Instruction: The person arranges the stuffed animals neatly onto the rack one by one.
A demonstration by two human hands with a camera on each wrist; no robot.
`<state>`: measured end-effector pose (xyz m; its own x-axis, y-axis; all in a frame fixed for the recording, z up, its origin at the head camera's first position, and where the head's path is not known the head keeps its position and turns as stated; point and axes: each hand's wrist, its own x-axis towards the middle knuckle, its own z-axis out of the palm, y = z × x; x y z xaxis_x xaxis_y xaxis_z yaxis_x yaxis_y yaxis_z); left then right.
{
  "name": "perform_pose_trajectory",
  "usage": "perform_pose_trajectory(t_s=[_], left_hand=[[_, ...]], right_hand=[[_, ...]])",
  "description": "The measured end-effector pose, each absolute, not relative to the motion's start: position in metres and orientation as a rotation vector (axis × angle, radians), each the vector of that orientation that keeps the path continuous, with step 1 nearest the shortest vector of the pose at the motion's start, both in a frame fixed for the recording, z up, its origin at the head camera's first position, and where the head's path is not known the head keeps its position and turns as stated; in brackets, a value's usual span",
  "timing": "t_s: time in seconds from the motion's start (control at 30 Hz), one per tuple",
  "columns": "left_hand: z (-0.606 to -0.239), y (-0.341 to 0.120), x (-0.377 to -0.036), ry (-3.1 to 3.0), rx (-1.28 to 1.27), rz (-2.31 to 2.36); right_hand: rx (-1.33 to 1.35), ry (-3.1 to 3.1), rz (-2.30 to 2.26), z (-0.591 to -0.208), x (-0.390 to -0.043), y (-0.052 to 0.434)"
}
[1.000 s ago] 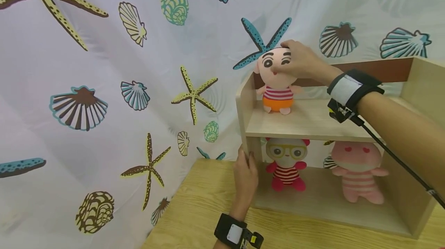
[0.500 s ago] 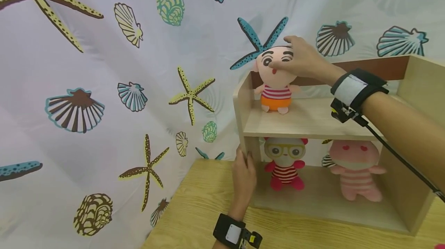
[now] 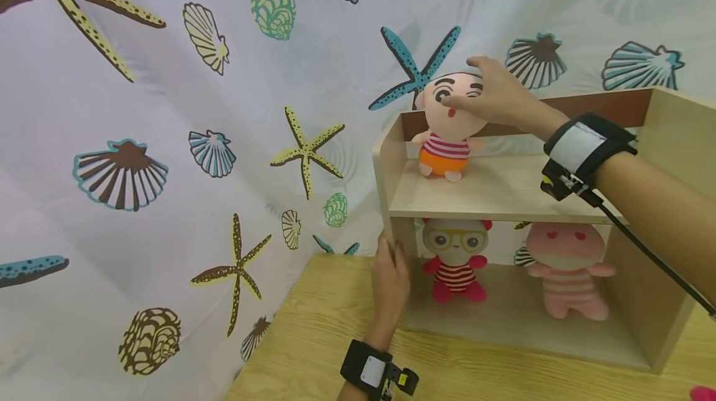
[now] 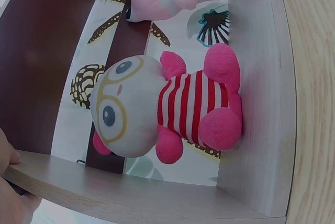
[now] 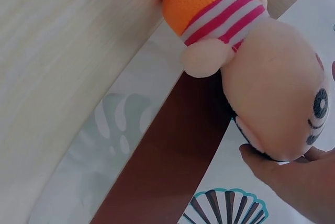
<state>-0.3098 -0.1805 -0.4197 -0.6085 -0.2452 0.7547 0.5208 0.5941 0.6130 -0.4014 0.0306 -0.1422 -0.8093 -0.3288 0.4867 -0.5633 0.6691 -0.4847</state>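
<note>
Doll tipped sideways on the top shelf

The wooden shelf unit [image 3: 495, 193] stands on the bench [image 3: 330, 339] where it stood a second ago, in front of the seashell curtain [image 3: 168, 140]. The left hand [image 3: 390, 276] keeps its grip on the unit's left front edge, fingers curled round the board. On the upper shelf the orange-shorts doll [image 3: 447, 133], upright a second ago, now leans to its side with one foot lifting, because the right hand [image 3: 495, 99] has stayed clasped over its head and pulled it over; the doll looks about to leave the shelf. Below, the glasses doll [image 3: 455, 252] and the pink doll [image 3: 567, 267] have not moved.
</note>
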Motion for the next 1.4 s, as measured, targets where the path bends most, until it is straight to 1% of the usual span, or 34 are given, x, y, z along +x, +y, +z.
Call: perform_pose_trajectory(t_s=[0.4,1.0,1.4], left_hand=[[-0.421,-0.183,-0.31,-1.941,-0.21,-1.108],[-0.422,-0.186,-0.31,-1.942,-0.262,-1.124],[-0.42,-0.185,-0.308,-1.923,-0.266,-1.077]], right_hand=[[0.784,-2.471,0.991,-0.146,-0.398,0.024],[0.922,-2.5,0.938,-0.137,-0.413,0.004],[0.901,-2.526,1.031,-0.143,-0.41,0.006]])
